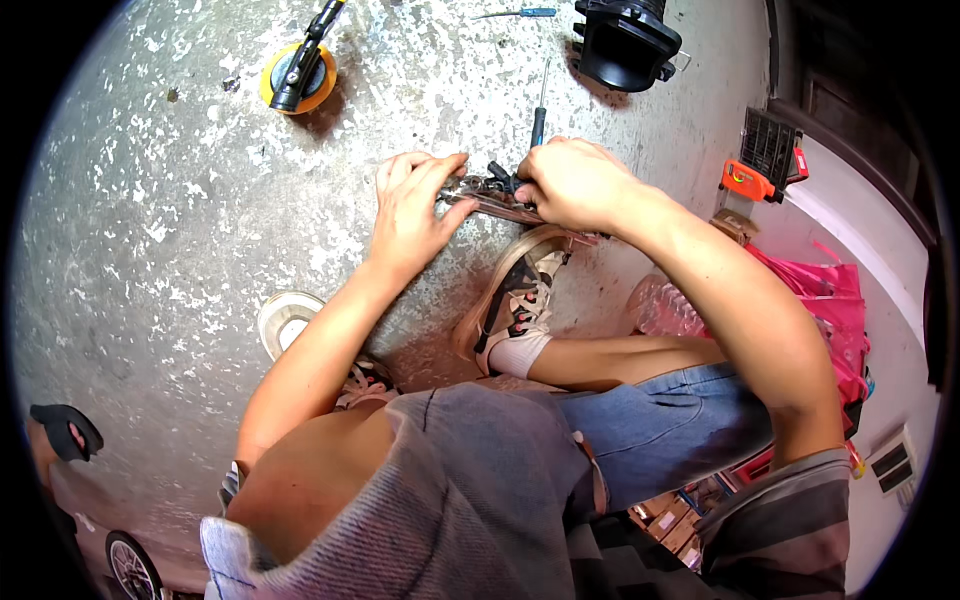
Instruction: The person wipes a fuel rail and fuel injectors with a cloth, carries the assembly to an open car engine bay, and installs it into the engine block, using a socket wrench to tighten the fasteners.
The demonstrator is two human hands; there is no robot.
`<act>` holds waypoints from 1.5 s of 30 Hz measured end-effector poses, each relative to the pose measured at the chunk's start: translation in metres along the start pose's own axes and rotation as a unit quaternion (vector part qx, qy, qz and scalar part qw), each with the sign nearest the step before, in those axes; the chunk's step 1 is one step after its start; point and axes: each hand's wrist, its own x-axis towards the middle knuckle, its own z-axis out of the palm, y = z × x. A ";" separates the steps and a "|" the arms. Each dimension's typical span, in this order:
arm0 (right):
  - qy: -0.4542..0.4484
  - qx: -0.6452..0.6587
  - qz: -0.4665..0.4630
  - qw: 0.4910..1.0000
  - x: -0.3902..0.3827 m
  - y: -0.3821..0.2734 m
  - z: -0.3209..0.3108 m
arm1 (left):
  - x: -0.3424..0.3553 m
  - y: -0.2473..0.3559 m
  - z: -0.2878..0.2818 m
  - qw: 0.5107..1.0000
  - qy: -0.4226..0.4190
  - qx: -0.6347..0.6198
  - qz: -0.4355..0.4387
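Observation:
A dark, greasy, narrow metal part [490, 200] with small pieces on it is between my hands, just beyond my shoe. My left hand [408, 210] grips its left end, with the thumb on the near side and the fingers on the far side. At the other end, my right hand [578, 183] is closed around a black piece [504, 178] that pokes out by the thumb; the palm hides the rest of it. Beyond the right knuckles lies a screwdriver [539, 125] with a dark handle and its thin shaft pointing away.
A black plastic housing [622, 48] and a small blue-handled screwdriver [537, 13] lie farther off. On the far left, a black tool [292, 82] rests on a yellow roll [318, 98]. To the right are an orange tool [748, 180], a clear plastic bottle [668, 308] and a pink bag [840, 315].

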 end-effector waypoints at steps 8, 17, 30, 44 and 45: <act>-0.006 -0.029 -0.003 1.000 0.005 -0.010 -0.002 | -0.004 -0.005 0.008 1.000 -0.004 0.027 0.010; 0.036 -0.091 -0.060 0.993 0.015 -0.018 -0.004 | -0.004 -0.008 0.009 0.999 0.017 0.027 0.041; -0.030 -0.126 -0.058 0.990 0.016 -0.042 -0.019 | -0.006 -0.010 0.008 0.998 0.009 0.037 0.044; -0.022 -0.176 -0.139 0.974 0.007 -0.055 0.000 | -0.023 -0.009 0.004 0.987 -0.008 0.156 0.034; -0.006 -0.184 -0.133 0.974 0.005 -0.055 -0.001 | -0.022 -0.008 0.004 0.985 -0.023 0.168 0.036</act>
